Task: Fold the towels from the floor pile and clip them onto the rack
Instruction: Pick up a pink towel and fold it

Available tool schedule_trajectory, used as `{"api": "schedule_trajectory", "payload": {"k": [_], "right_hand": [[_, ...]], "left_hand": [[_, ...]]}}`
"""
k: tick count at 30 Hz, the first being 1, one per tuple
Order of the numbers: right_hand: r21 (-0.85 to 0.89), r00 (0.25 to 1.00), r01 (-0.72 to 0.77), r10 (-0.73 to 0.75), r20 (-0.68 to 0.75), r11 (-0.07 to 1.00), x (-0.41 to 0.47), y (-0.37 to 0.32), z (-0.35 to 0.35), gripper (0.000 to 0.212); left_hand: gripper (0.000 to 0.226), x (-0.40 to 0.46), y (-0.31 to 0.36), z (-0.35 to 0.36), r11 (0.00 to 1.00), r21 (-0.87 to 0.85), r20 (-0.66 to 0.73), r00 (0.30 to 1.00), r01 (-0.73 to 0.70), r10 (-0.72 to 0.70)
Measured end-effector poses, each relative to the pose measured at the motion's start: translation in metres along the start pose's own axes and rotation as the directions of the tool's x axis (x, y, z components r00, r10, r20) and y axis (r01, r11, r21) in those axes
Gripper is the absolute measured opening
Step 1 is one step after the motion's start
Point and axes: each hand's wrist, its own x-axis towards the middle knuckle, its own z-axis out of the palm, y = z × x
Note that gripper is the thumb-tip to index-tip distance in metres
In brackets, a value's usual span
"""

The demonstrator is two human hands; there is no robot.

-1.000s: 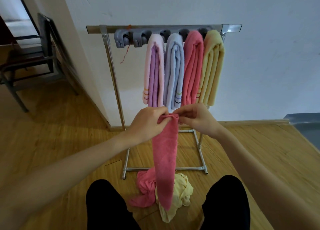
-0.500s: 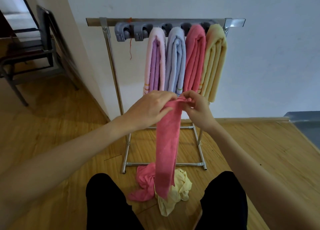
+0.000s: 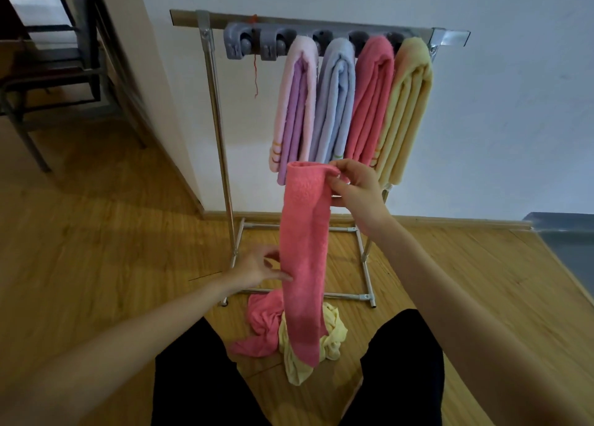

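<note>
Just below the right hand [image 3: 355, 189], which pinches the top fold, the pink towel [image 3: 303, 258] hangs as a long strip over the floor pile [image 3: 266, 326]. The left hand [image 3: 257, 266] has let go of the top and dropped to mid-strip, fingers loose against its edge. Looks like it's about to fold it in half for the rack [image 3: 215, 110]; two gray clips [image 3: 254, 45] are free.

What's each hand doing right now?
Left hand: open, fingers against the hanging pink towel.
Right hand: pinching the towel's top edge.
</note>
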Motion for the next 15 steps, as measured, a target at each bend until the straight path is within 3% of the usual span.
{"api": "schedule_trajectory", "payload": {"k": [2,4,7,11,13,15], "right_hand": [[0.047,1.000,-0.009,0.010,-0.023,0.999,0.000,-0.003,-0.001,0.013],[0.121,0.996,-0.027,0.037,-0.081,0.992,0.000,-0.006,-0.005,0.014],[0.258,0.962,-0.087,0.149,-0.231,0.962,0.000,0.000,-0.018,0.016],[0.422,0.826,-0.203,0.386,-0.411,0.883,-0.007,0.031,-0.035,0.017],[0.421,0.757,-0.281,0.469,-0.454,0.862,-0.011,0.055,-0.040,0.018],[0.355,0.707,-0.382,0.517,-0.483,0.853,-0.016,0.081,-0.044,0.018]], "left_hand": [[0.070,0.007,-0.006,0.016,0.997,-0.039,0.041,0.997,0.064,-0.063],[0.054,0.012,-0.011,0.030,0.985,-0.079,0.116,0.983,0.155,-0.145],[0.044,0.013,-0.023,0.043,0.955,-0.158,0.173,0.960,0.249,-0.222],[0.036,0.009,-0.029,0.037,0.936,-0.218,0.175,0.955,0.274,-0.239],[0.030,0.010,-0.027,0.028,0.933,-0.214,0.150,0.953,0.290,-0.262],[0.039,0.016,-0.023,0.017,0.941,-0.214,0.108,0.964,0.263,-0.244]]}}
